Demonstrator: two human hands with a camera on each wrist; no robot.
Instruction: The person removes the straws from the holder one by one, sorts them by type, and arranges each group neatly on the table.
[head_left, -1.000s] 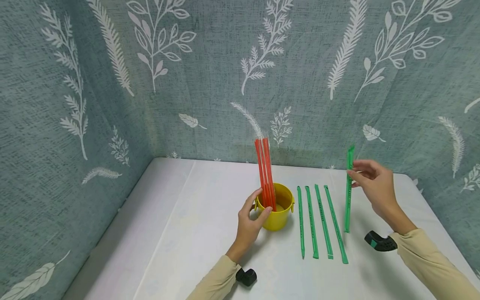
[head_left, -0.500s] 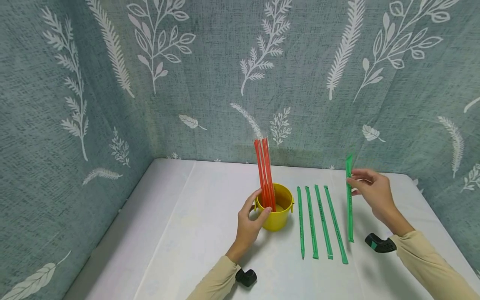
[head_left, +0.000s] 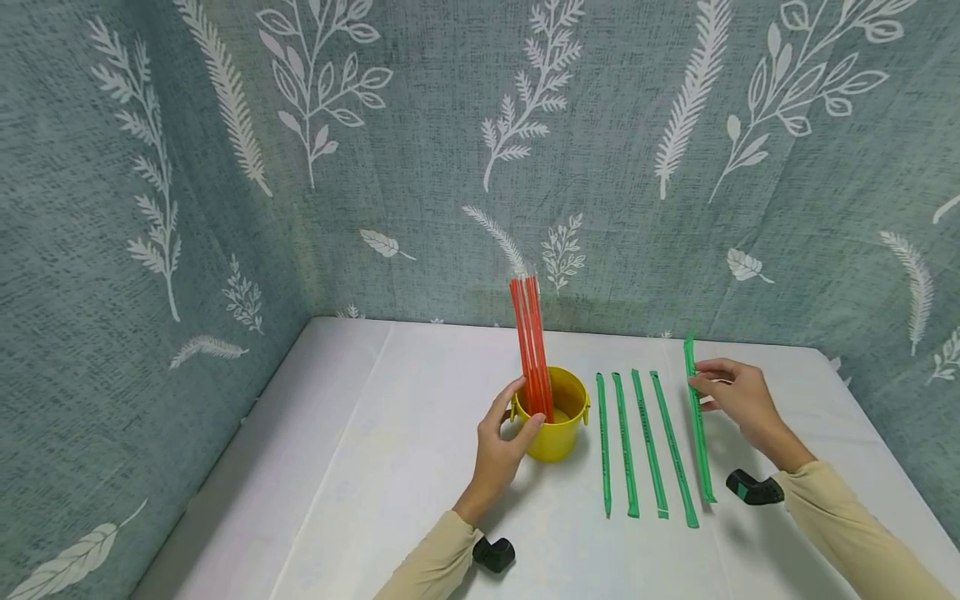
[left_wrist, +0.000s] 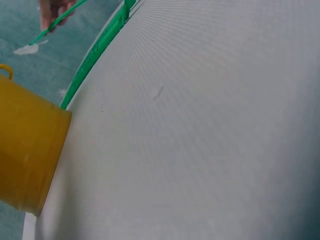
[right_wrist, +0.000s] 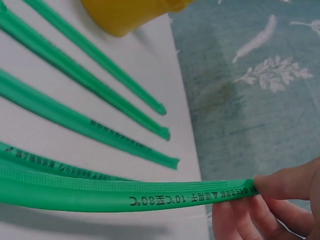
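**Fingers (right_wrist: 225, 222) of the right hand (head_left: 738, 396) pinch a tilted green straw (right_wrist: 100, 195)**

A leaf-patterned cloth (head_left: 420, 167) backs a white table (head_left: 360, 483), running from 9 through 12 to 3 o'clock. At about 5 o'clock from the head view's middle stands a yellow bucket (head_left: 551, 443). The left hand (head_left: 499, 450) is at its 8 o'clock side, thumb and forefinger curved round it, apparently steadying it. Red sticks (head_left: 541, 350) rise from it, leaning slightly from 12 toward 11. At 3 o'clock from the bucket, four green straws (head_left: 647, 433) lie side by side, ends pointing roughly 12 and 6.

The pinched straw is just beyond them, also at 3 o'clock, gripped nearer its 12 o'clock end, which is raised; I cannot tell whether the 6 o'clock end touches the table.

The step in hand looks like adding this fifth straw to the row. The next move would call for lowering the raised end flat, keeping a gap from its neighbour, then easing the pinch without rolling it.
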